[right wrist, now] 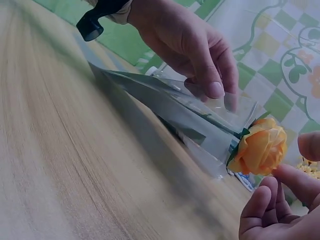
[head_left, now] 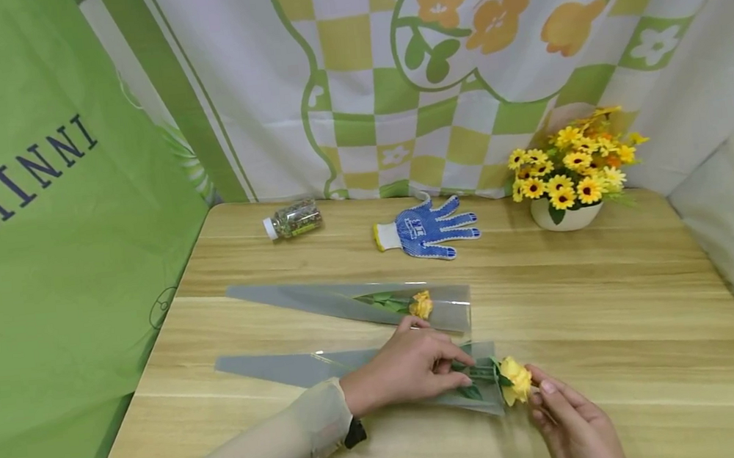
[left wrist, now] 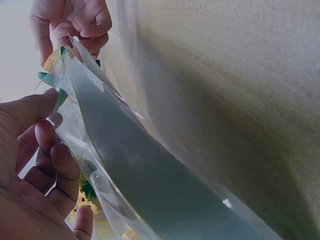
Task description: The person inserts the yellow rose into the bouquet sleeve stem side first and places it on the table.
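A yellow artificial rose point(head_left: 516, 380) pokes out of the wide end of a clear flower sleeve point(head_left: 267, 367), its green stem and leaves inside. My left hand point(head_left: 413, 364) pinches the sleeve's upper film near that end, thumb and index finger close to a green leaf point(left wrist: 61, 99). At the rose's head, the fingertips of my right hand point(head_left: 574, 415) touch the petals. In the right wrist view, the right index finger meets the underside of the rose point(right wrist: 260, 147) while the thumb stands apart from it. The left wrist view hides part of the rose behind film.
Behind lies a second sleeve point(head_left: 321, 303) holding an orange-yellow rose point(head_left: 421, 305). Farther back are a white-capped jar point(head_left: 297, 219), a blue and white work glove point(head_left: 430, 230) and a white pot point(head_left: 568, 215) of yellow flowers. Curtains border the wooden table point(head_left: 612, 294).
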### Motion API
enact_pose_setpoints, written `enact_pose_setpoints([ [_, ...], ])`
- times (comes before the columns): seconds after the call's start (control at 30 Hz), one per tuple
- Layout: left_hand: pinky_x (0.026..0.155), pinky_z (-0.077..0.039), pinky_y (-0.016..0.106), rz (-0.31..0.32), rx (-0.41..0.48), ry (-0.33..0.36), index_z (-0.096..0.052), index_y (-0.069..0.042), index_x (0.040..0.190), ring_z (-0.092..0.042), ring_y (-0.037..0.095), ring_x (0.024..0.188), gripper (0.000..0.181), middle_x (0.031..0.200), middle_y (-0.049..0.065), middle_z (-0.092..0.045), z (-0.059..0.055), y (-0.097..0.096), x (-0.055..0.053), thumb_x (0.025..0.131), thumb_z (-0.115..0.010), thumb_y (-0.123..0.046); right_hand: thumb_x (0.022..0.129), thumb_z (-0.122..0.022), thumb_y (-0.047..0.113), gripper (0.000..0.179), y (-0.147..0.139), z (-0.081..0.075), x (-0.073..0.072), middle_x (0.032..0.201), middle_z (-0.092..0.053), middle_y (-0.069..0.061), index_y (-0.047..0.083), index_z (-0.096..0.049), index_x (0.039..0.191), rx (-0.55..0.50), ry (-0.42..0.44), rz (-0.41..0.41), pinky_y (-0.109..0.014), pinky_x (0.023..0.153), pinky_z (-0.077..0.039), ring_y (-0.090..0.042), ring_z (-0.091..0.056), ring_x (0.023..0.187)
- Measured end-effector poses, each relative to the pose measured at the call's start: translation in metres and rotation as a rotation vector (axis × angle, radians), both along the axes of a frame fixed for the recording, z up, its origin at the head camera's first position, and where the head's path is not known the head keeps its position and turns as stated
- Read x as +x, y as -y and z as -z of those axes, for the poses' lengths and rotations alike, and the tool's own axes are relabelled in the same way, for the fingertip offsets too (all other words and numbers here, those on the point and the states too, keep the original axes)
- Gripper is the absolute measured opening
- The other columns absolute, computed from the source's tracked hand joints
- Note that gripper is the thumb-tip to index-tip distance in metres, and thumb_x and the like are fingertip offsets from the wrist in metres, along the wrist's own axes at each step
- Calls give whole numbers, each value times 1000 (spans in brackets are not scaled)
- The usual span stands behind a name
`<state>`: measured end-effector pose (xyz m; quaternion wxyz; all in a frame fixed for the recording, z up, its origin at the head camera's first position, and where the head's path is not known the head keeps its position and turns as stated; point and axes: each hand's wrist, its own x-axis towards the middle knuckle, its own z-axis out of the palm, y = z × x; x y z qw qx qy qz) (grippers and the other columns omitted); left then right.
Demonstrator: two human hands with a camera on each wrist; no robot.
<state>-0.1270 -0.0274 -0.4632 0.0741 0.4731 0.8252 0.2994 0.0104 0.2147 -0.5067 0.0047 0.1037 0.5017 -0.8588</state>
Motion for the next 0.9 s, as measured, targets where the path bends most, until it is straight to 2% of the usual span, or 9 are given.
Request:
enact_pose_setpoints([
  [0.1,103,-28,34,1,-7,-6,-78,-27,113,-40,-13,56,23,59,-25,-46,0,0,0,92,-76,-37,108,-48,8,30,2,-2,-1,125,-68,1,13,-73,124,32,-22,-6,-23,82,-52,-9,-60,94],
  [0.33,102,-28,34,3,-23,-29,-78,-28,113,-40,-13,58,24,61,-25,-46,-1,-2,-1,92,-76,-40,109,-42,5,33,8,-4,-3,125,-67,0,-1,-62,135,129,-115,-63,-23,78,-51,-10,-56,88],
  [0.5,102,-28,34,-1,-27,-34,-79,-28,113,-40,-14,60,24,61,-26,-46,0,-3,-2,92,-76,-40,110,-41,8,36,9,-5,-3,123,-65,-2,-5,-52,142,158,-92,-91,-24,78,-51,-11,-57,89],
  [0.63,102,-28,33,-5,-25,-36,-79,-28,113,-40,-14,61,24,63,-24,-46,1,-2,-3,92,-76,-40,111,-40,12,37,7,-6,-4,120,-64,-3,2,-54,144,175,-60,-102,-25,78,-51,-12,-59,92],
  [0.73,102,-28,34,-5,-19,-33,-79,-28,113,-40,-13,61,24,65,-23,-46,1,-1,-4,93,-76,-40,112,-38,14,35,6,-7,-4,119,-64,-4,1,-57,138,199,-48,-107,-26,79,-51,-14,-60,95],
  [0.9,102,-28,35,0,-15,-32,-78,-29,114,-40,-12,60,24,65,-23,-46,0,-1,-5,93,-75,-41,112,-37,13,38,9,-11,-5,117,-67,-6,-10,-58,134,357,-56,-138,-28,79,-51,-16,-60,98],
])
